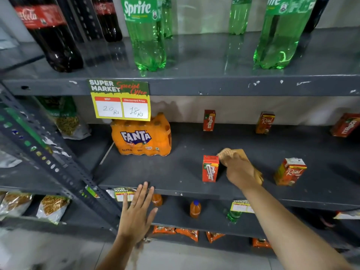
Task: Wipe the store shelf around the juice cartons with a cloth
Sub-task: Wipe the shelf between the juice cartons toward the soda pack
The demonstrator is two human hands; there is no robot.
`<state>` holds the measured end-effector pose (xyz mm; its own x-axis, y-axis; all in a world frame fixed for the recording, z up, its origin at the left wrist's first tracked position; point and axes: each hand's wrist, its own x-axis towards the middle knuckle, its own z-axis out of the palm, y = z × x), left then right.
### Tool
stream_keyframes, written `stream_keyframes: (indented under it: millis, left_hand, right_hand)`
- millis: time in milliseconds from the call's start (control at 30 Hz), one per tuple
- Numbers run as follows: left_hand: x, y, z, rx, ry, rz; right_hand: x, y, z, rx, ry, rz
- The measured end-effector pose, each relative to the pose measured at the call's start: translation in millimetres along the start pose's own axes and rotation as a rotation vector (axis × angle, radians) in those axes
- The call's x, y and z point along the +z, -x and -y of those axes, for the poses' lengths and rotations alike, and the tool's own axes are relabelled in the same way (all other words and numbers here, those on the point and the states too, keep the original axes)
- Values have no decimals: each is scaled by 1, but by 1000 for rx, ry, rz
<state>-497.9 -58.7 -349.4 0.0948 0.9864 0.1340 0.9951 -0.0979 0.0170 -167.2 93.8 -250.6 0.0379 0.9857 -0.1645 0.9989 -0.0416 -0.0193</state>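
**Cloth down between the front cartons**

My right hand (238,170) is closed over the tan cloth (232,153), pressing it flat on the grey shelf (155,172) — knuckles just beside the nearest Maaza carton (210,168), which stands upright near the front lip. To the other side a Real carton (290,171) stands tilted, apart from the hand, with bare shelf between. Behind, there is open room up to the back row: a second Maaza carton (209,120) and a second Real carton (265,122) by the wall. The Fanta pack (141,136) sits well left. My left hand (136,213) is spread wide, empty, fingertips at the shelf's front edge — holding nothing.
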Motion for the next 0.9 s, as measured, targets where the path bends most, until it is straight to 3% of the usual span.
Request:
stream_keyframes:
  millis: [200, 367, 500, 567, 700, 833, 900]
  left_hand:
    - [7, -1, 4, 2, 20, 4]
    - [13, -4, 7, 28, 40, 0]
    - [8, -4, 8, 30, 21, 30]
    - [5, -4, 8, 33, 30, 43]
    - [5, -4, 12, 63, 86, 53]
    - [10, -3, 37, 206, 73, 37]
    - [9, -4, 58, 272, 45, 18]
  right_hand:
    - [23, 101, -22, 11, 88, 62]
    - [-26, 137, 10, -102, -207, 282]
    - [-52, 112, 96, -268, -286, -105]
    - [-51, 93, 134, -301, -210, -172]
    - [-24, 85, 169, -115, -81, 181]
    - [-6, 112, 160, -142, 146, 179]
    - [-19, 117, 151, -152, 132, 266]
